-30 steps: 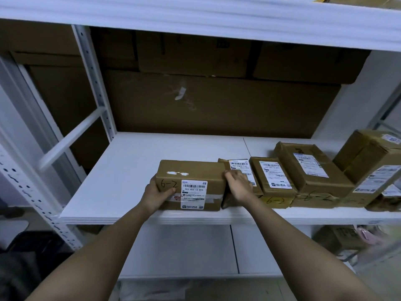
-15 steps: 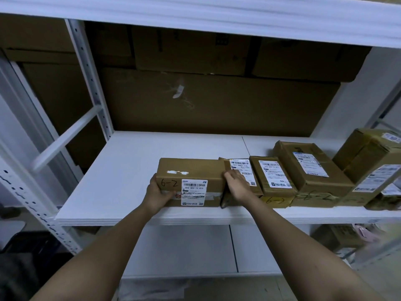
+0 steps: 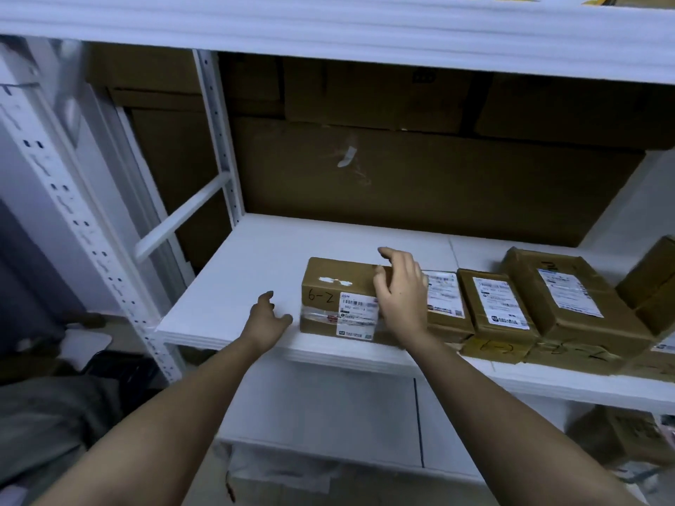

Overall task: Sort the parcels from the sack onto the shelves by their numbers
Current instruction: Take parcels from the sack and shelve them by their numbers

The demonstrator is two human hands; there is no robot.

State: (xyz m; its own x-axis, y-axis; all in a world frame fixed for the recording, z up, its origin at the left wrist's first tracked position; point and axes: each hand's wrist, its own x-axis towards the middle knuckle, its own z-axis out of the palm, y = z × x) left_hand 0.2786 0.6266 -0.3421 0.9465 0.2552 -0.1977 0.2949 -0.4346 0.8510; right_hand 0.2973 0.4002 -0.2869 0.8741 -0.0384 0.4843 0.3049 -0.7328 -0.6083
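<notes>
- Parcel marked "6-Z" (image 3: 339, 299): brown carton with a white barcode label on its front face, lying flat at the front edge of the white shelf (image 3: 255, 264), leftmost of the row.
- Right hand (image 3: 400, 292): over the carton's right end, fingers (image 3: 387, 253) spread and loosely bent; palm appears to lie against the carton's right front corner, but contact cannot be confirmed. Not gripping.
- Left hand (image 3: 268, 317): just beside the carton's left end, clear of it, above the shelf edge. Fingers relaxed and slightly parted, holding nothing.
- Right of the carton, touching in a row: small labelled parcel (image 3: 443, 301), partly hidden by the right hand; second labelled parcel (image 3: 493, 304); larger taped parcel (image 3: 562, 294); one more carton (image 3: 653, 283) at the frame edge.
- Behind the shelf: large flat cardboard boxes (image 3: 420, 177).
- Perforated white upright (image 3: 219, 140) at the shelf's left rear corner.
</notes>
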